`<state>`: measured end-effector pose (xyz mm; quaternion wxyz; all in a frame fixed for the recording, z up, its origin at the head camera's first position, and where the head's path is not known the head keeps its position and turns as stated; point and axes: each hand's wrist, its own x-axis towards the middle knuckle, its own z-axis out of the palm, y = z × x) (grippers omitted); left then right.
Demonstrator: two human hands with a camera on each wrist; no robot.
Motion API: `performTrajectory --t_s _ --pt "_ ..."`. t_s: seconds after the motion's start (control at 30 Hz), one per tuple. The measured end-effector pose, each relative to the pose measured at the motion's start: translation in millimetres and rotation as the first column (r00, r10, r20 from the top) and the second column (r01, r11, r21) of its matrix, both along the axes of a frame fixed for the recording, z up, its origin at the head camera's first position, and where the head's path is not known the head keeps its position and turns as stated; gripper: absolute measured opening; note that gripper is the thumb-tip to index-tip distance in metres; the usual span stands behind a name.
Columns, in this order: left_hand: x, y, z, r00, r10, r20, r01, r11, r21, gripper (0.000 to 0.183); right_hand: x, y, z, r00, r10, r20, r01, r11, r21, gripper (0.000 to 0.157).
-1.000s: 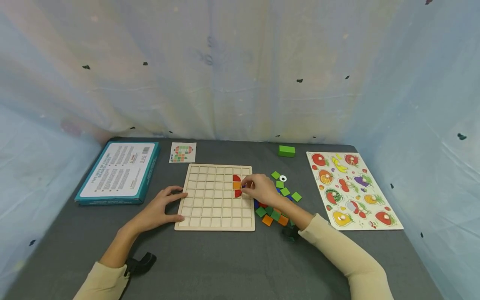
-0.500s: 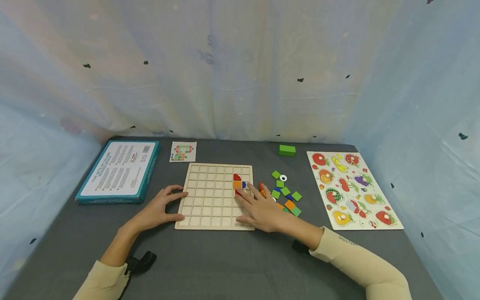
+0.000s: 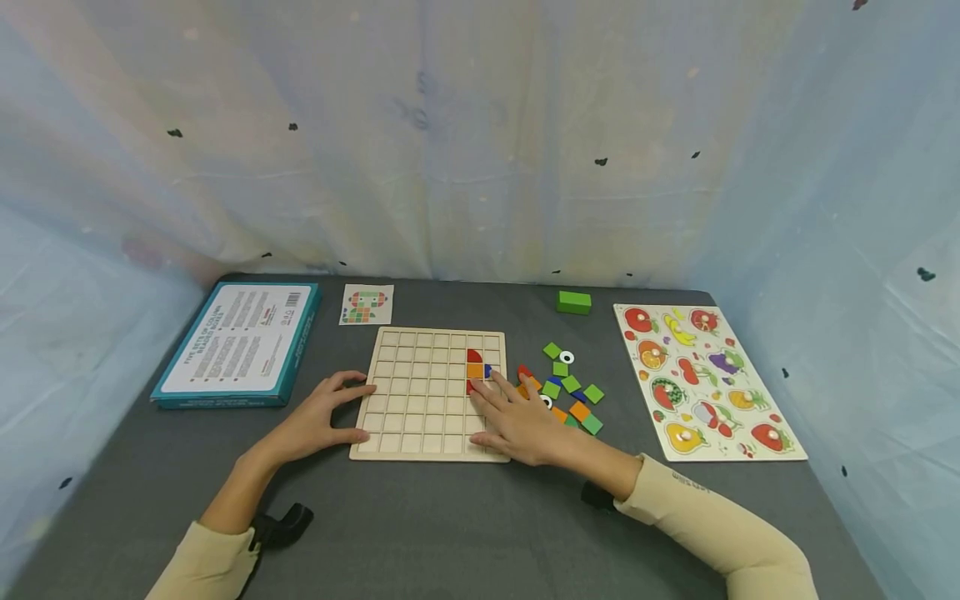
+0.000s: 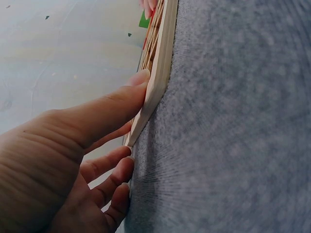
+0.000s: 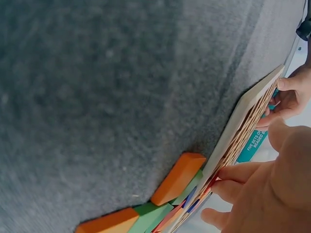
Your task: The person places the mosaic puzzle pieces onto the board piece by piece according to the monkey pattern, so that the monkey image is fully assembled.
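Observation:
In the head view, a wooden grid board [image 3: 429,398] lies on the dark cloth. Red quarter-round [image 3: 474,356], orange square [image 3: 475,370] and blue [image 3: 487,369] pieces sit in its cells at the right. My left hand [image 3: 315,418] rests at the board's left edge, with thumb and index finger spread apart along it. The left wrist view has that thumb [image 4: 116,103] on the rim. My right hand [image 3: 525,425] lies with fingers extended over the board's right side. Its fingertips are at a lower red piece [image 5: 210,185], partly hidden by the hand.
Loose green [image 3: 594,392], orange [image 3: 579,410], blue and white-ringed pieces lie right of the board. Behind stand a green block [image 3: 573,302] and a pattern card [image 3: 366,304]. A teal box [image 3: 232,342] is at left, a fruit peg puzzle [image 3: 705,379] at right.
My right hand has let go of the blue piece, now in a cell. It has moved nearer to me, its fingers spread out on the board. The left hand has stayed put.

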<state>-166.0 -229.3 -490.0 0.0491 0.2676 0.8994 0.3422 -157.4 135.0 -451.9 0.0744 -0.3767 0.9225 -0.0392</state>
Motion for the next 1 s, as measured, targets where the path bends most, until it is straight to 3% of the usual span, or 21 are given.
performTrajectory --t_s 0.7,0.83,1.0 --pt "0.0 0 0.3 1.0 -0.001 0.003 0.001 1.0 -0.003 0.073 4.3 1 -5.9 0.999 -0.027 0.018 0.028 0.998 -0.048 0.072" --pt "-0.7 0 -0.7 1.0 -0.004 0.002 0.004 1.0 0.0 0.073 -3.4 13 -0.1 0.998 -0.069 -0.016 0.067 0.993 -0.095 0.068" --pt "-0.9 0 -1.8 1.0 -0.004 0.001 0.004 1.0 -0.003 0.074 -24.0 44 13.0 0.977 -0.206 -0.053 0.192 0.962 -0.197 0.052"
